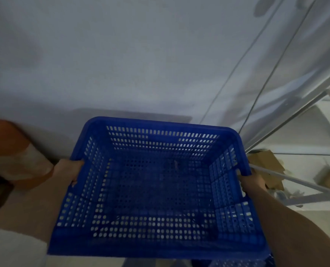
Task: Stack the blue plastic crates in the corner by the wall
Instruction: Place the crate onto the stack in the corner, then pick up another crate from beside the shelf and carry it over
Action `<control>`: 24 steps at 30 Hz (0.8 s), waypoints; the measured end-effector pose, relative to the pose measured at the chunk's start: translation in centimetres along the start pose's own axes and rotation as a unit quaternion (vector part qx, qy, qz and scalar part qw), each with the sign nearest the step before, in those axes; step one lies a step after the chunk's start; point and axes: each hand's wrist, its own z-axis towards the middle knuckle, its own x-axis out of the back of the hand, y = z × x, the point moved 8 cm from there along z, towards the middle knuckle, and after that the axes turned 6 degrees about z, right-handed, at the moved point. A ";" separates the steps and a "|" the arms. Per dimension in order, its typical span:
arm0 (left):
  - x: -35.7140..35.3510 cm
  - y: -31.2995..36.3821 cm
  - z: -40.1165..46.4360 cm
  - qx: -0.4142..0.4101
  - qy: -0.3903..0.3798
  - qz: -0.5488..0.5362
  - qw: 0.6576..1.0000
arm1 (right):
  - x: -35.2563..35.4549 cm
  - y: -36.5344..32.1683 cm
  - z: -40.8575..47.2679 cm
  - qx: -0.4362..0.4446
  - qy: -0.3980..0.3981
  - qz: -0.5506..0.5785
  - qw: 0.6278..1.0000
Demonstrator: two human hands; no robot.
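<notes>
A blue perforated plastic crate (pixel 154 189) fills the lower middle of the head view, open side up and empty. My left hand (pixel 68 171) grips its left rim, fingers curled over the edge. My right hand (pixel 251 182) grips the right rim. The crate is held up in front of a pale wall. The corner of another blue crate (pixel 243 264) shows below it at the bottom edge, mostly hidden.
The pale wall (pixel 121 64) is straight ahead. An orange and white object (pixel 15 157) stands at the left by the wall. A white metal shelf frame (pixel 304 120) with cardboard pieces (pixel 268 166) under it stands at the right.
</notes>
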 end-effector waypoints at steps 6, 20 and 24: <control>-1.2 -1.3 4.3 0.026 0.007 -0.011 1.000 | -3.1 -1.2 0.7 -0.031 0.005 -0.005 0.999; -6.1 -1.6 10.9 0.059 -0.034 -0.047 0.997 | -10.6 -1.9 6.8 -0.042 -0.038 -0.019 0.998; -7.2 -1.4 11.7 0.079 -0.052 -0.043 0.995 | -12.5 -1.5 7.9 -0.042 -0.064 -0.027 0.997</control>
